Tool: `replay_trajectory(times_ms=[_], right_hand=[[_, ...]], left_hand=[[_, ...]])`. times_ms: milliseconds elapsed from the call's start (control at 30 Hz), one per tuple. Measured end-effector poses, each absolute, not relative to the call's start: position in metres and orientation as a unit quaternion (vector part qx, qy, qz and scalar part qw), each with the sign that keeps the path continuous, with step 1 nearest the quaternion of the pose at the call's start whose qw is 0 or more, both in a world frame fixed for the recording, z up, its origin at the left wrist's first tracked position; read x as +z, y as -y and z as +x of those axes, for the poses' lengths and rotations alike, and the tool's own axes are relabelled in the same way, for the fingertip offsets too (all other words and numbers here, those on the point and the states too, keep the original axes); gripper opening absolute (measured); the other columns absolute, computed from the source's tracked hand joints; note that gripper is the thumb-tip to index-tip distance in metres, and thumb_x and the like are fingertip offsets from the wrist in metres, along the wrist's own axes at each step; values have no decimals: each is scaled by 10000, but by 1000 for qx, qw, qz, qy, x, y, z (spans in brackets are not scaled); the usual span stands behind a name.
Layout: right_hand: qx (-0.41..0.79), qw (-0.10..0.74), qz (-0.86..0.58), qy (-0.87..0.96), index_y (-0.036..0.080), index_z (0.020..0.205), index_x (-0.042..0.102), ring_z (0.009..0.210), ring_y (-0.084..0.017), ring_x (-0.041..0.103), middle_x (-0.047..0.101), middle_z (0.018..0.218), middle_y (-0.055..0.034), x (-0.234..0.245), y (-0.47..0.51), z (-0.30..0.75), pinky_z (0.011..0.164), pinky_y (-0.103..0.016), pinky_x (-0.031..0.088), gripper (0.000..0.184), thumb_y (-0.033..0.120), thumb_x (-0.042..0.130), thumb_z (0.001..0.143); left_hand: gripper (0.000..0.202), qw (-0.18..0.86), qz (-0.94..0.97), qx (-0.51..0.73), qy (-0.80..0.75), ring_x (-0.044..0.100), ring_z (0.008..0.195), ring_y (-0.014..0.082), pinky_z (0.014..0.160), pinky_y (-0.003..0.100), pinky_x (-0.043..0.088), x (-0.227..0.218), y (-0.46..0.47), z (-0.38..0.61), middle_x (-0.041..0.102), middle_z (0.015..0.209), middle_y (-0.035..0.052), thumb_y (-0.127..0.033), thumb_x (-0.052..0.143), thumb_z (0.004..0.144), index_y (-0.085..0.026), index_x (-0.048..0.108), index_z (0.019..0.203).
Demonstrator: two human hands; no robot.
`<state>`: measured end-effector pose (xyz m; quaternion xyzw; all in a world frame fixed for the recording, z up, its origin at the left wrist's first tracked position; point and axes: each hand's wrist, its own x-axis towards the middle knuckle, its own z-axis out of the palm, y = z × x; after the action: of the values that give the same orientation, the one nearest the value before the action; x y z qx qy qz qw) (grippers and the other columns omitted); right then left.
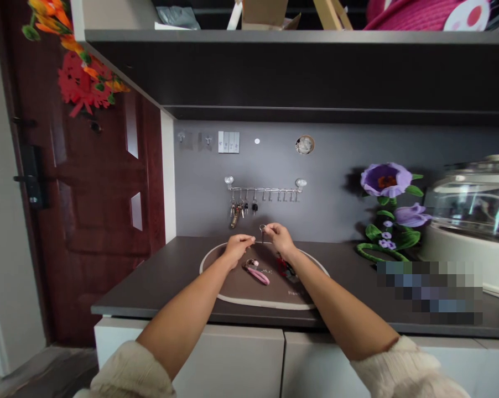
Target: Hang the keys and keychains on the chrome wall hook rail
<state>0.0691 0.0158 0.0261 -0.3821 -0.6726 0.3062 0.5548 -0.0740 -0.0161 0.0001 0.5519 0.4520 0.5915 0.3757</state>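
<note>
My right hand (pixel 279 239) pinches a key ring (pixel 262 228) with a small key hanging down from it, above the far part of the oval brown mat (pixel 233 296). My left hand (pixel 237 250) is just left of it, thumb and fingertips pressed together; what they hold, if anything, is too small to make out. Below, between my forearms, a keychain with a pink strap (pixel 258 275) and a metal clasp lies on the mat. Some red and black items (pixel 283 266) lie there too, partly covered by my right forearm.
On the wall, a hook rail (pixel 266 189) carries several keys (pixel 238 210) on its left hooks. Purple flowers (pixel 386 181) and a white appliance with a clear cover (pixel 473 215) stand on the right. A dark shelf (pixel 295 72) overhangs the counter (pixel 158 276).
</note>
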Motion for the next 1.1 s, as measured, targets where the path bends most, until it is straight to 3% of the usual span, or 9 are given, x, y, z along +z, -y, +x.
replay_trajectory(times_ms=[200, 333, 667, 1100], right_hand=[[416, 593, -381, 574, 154, 718, 483, 637, -84, 535, 554, 695, -3, 59, -25, 61, 587, -224, 456, 63, 216, 480, 727], [433, 626, -370, 533, 154, 694, 475, 566, -65, 514, 524, 635, 8, 81, -38, 57, 571, -234, 482, 74, 147, 442, 760], [440, 640, -416, 473, 156, 661, 461, 486, -44, 483, 506, 540, 32, 107, -64, 45, 546, -228, 494, 123, 116, 426, 772], [450, 640, -443, 437, 146, 618, 473, 448, -55, 480, 473, 473, 38, 107, -77, 37, 511, -240, 494, 131, 109, 480, 743]], left_hand=[[279, 386, 546, 587, -456, 434, 508, 64, 473, 194, 303, -1, 14, -74, 583, 605, 13, -379, 648, 566, -131, 637, 694], [250, 382, 547, 582, -464, 429, 500, 63, 462, 191, 303, -1, 13, -74, 582, 600, 16, -361, 639, 583, -132, 632, 681], [262, 378, 553, 579, -465, 436, 513, 68, 481, 198, 317, -6, 10, -75, 566, 589, 9, -364, 638, 583, -128, 634, 698], [296, 382, 551, 577, -467, 426, 509, 67, 492, 206, 316, -7, 7, -77, 572, 593, 11, -385, 650, 566, -130, 641, 715]])
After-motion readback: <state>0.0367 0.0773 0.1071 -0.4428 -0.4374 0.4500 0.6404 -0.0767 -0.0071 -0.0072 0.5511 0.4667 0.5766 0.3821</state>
